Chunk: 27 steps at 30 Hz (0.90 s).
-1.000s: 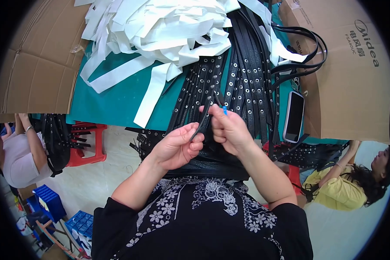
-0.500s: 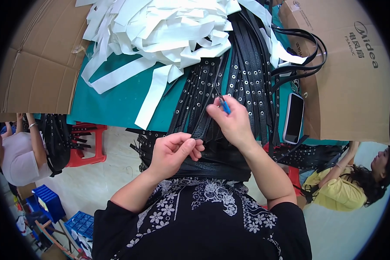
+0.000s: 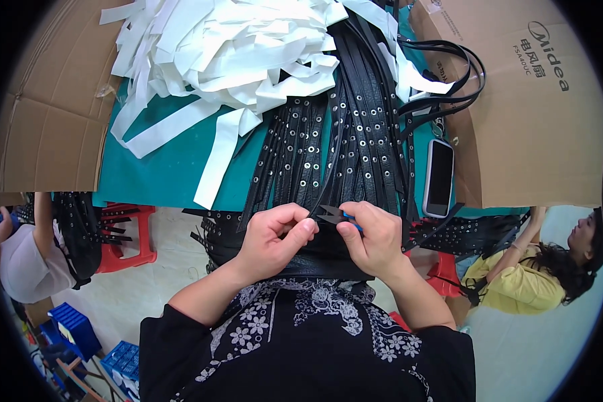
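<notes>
My left hand (image 3: pixel 269 242) is closed, with thumb and fingertips pinching the end of a thin black strap (image 3: pixel 325 179) that runs up toward the table. In my closed right hand (image 3: pixel 376 240) is a pair of small blue-handled snips (image 3: pixel 331 214), their blades pointing left, close to my left fingertips. Whether the blades touch the strap I cannot tell. Beyond both hands, many black eyelet straps (image 3: pixel 363 127) with silver rings hang over the table edge. More black material (image 3: pixel 301 258) lies across my lap.
White strips (image 3: pixel 228 53) are heaped on the green table (image 3: pixel 164 174). A phone (image 3: pixel 439 177) lies at the right beside a cardboard box (image 3: pixel 516 134); another box (image 3: pixel 50 120) stands left. Other people work at the left (image 3: pixel 30 261) and right (image 3: pixel 522 275), near red stools (image 3: pixel 130 238).
My right hand has come down toward me with the snips, whose blades now point left at my left hand. My left hand stays near its place, still pinching. The view has shifted slightly.
</notes>
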Each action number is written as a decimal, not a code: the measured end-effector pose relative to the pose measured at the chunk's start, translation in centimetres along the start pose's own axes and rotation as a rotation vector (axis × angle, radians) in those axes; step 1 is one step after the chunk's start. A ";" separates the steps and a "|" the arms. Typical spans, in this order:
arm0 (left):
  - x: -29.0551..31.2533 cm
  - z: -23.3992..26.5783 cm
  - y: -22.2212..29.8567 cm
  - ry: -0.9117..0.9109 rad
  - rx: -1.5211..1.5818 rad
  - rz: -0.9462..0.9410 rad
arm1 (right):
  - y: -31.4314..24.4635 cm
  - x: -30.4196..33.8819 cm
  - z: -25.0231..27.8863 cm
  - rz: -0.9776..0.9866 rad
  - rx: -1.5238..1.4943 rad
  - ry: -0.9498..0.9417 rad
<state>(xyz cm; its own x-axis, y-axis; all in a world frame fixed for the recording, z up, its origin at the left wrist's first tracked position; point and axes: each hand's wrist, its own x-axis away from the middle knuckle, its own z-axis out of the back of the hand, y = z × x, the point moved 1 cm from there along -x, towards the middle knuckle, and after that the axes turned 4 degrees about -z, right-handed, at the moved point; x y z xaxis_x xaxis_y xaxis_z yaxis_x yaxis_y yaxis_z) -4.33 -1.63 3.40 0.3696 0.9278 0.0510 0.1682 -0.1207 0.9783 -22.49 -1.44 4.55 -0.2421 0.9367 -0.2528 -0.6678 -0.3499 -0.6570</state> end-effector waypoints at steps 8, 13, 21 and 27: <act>0.1 0.2 -0.2 -0.007 0.107 0.117 | -0.8 -1.0 0.0 0.109 0.162 0.030; 0.3 0.8 -0.5 0.003 0.131 0.136 | -1.7 -2.0 0.5 0.153 0.221 -0.005; 0.5 1.1 -0.4 0.005 0.168 0.140 | -2.0 -2.8 0.9 0.214 0.248 -0.059; 0.6 1.2 -0.7 0.000 0.155 0.125 | -2.0 -3.0 0.8 0.230 0.265 -0.067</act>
<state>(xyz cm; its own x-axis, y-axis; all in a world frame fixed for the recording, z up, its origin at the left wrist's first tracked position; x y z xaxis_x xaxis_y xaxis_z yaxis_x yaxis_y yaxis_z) -3.13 -1.36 2.47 0.3969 0.9019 0.1703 0.2591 -0.2881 0.9219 -20.99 -3.52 7.16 -0.4473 0.8352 -0.3198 -0.7473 -0.5455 -0.3793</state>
